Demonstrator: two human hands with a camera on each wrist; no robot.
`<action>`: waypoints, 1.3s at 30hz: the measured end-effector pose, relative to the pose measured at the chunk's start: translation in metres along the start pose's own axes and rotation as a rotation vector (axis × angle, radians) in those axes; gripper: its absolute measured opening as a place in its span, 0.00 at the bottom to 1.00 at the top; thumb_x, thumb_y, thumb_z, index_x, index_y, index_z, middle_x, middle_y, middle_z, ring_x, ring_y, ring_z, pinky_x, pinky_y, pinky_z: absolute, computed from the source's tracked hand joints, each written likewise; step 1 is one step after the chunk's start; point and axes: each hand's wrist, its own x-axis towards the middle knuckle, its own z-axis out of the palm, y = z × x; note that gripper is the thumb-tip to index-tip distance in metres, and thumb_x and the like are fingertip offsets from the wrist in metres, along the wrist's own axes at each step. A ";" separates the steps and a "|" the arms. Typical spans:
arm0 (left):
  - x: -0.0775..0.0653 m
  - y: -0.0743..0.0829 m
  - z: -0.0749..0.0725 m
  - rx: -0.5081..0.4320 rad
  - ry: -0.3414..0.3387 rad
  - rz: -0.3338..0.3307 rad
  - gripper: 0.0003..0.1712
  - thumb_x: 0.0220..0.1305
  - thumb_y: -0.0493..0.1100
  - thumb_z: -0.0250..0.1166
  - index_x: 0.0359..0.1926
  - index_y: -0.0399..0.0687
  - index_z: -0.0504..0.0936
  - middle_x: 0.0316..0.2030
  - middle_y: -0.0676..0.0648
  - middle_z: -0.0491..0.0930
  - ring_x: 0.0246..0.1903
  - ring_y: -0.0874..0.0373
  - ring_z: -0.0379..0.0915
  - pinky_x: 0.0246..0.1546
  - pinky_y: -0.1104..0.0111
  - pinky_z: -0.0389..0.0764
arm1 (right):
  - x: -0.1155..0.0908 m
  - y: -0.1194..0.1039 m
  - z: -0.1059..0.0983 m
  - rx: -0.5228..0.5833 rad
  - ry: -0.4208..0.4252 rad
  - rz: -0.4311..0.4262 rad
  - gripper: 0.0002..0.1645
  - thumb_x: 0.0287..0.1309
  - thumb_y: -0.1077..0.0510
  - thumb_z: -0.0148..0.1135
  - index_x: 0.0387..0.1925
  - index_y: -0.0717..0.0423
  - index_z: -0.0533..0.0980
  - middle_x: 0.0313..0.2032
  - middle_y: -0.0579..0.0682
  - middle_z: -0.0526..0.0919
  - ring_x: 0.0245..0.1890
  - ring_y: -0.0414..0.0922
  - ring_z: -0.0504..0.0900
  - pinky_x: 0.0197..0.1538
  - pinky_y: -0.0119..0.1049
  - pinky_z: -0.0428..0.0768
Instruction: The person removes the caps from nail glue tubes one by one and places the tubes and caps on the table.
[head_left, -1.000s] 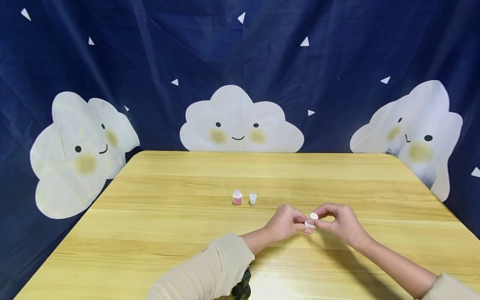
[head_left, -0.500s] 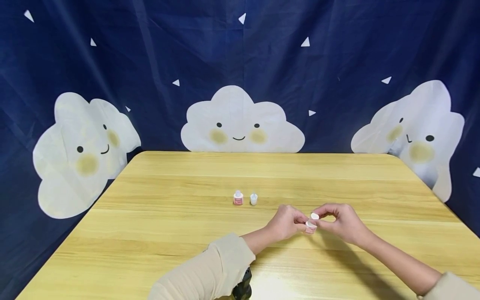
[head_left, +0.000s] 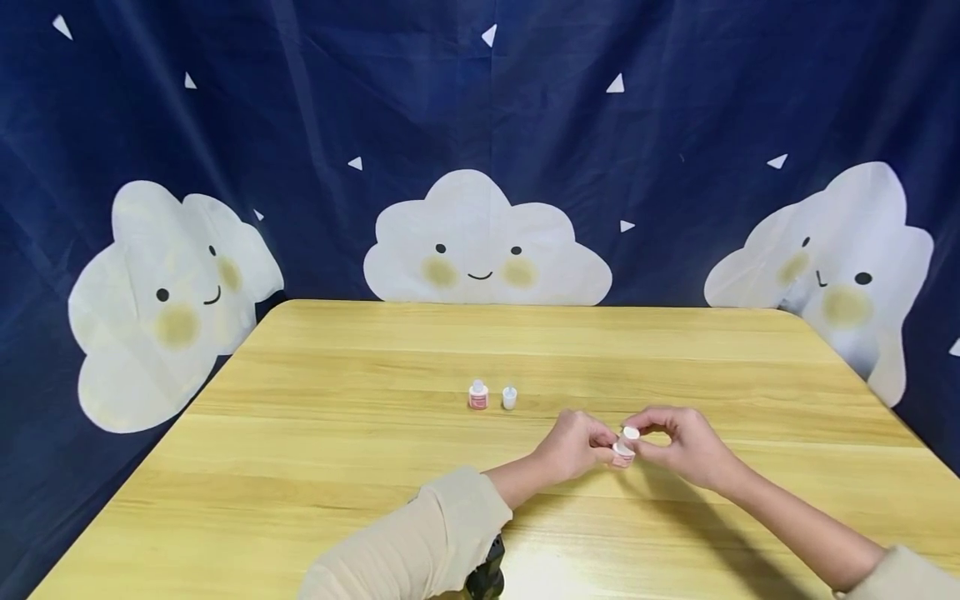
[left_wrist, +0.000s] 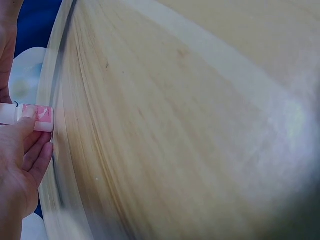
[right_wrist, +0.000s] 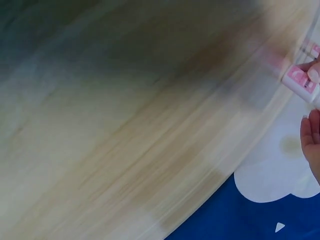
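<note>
My left hand [head_left: 576, 446] grips a small white bottle [left_wrist: 44, 117] with a pink label, thumb across the label. At its neck, my right hand [head_left: 686, 446] pinches a white cap [head_left: 631, 433] between thumb and fingertips. In the left wrist view the cap lies in line with the bottle; whether it is threaded on cannot be told. Only part of the right hand [right_wrist: 312, 142] shows at the right edge of the right wrist view. Farther back on the table stand a similar pink-labelled bottle [head_left: 478, 397] with a bare pale neck and a white cup-shaped piece [head_left: 510, 398].
The wooden table [head_left: 337, 483] spans the foreground. Behind it hangs a dark blue curtain [head_left: 660, 100] printed with smiling clouds. A black object [head_left: 487, 571] shows under the left sleeve, and glare lies on the near tabletop.
The whole head view has shifted slightly, so the standing bottle and cup-shaped piece appear a little farther right. Both hands keep their hold on the bottle and cap with hardly any movement.
</note>
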 end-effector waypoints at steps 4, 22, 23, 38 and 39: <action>0.000 0.000 0.000 0.005 -0.002 -0.009 0.10 0.52 0.43 0.69 0.33 0.42 0.87 0.28 0.50 0.87 0.21 0.77 0.75 0.21 0.87 0.71 | 0.000 -0.001 0.006 -0.072 0.102 -0.010 0.11 0.38 0.71 0.71 0.24 0.54 0.81 0.25 0.46 0.85 0.29 0.25 0.77 0.30 0.29 0.80; 0.002 -0.002 0.001 -0.029 0.000 -0.014 0.09 0.51 0.41 0.69 0.33 0.40 0.87 0.29 0.48 0.86 0.25 0.74 0.79 0.24 0.87 0.73 | 0.000 -0.002 0.002 -0.064 0.067 -0.027 0.10 0.40 0.71 0.71 0.27 0.57 0.83 0.26 0.49 0.86 0.30 0.26 0.78 0.34 0.28 0.80; 0.002 -0.002 0.001 -0.026 0.001 -0.010 0.09 0.51 0.41 0.69 0.33 0.40 0.87 0.28 0.48 0.86 0.25 0.74 0.79 0.24 0.87 0.73 | 0.000 -0.002 0.002 -0.061 0.057 -0.026 0.10 0.40 0.71 0.70 0.28 0.58 0.83 0.27 0.48 0.86 0.30 0.26 0.78 0.35 0.28 0.81; 0.001 -0.002 0.001 -0.034 0.003 -0.006 0.09 0.51 0.40 0.69 0.33 0.39 0.86 0.28 0.48 0.86 0.26 0.72 0.80 0.26 0.88 0.74 | 0.000 -0.002 0.002 -0.042 0.058 0.008 0.11 0.41 0.70 0.70 0.32 0.63 0.82 0.30 0.53 0.86 0.32 0.26 0.78 0.36 0.26 0.80; 0.001 -0.002 0.001 -0.032 0.004 -0.005 0.09 0.51 0.39 0.69 0.34 0.39 0.86 0.28 0.48 0.86 0.27 0.72 0.80 0.26 0.88 0.74 | 0.000 -0.003 0.003 -0.053 0.074 0.011 0.10 0.41 0.69 0.71 0.31 0.62 0.82 0.30 0.53 0.86 0.32 0.25 0.77 0.34 0.27 0.80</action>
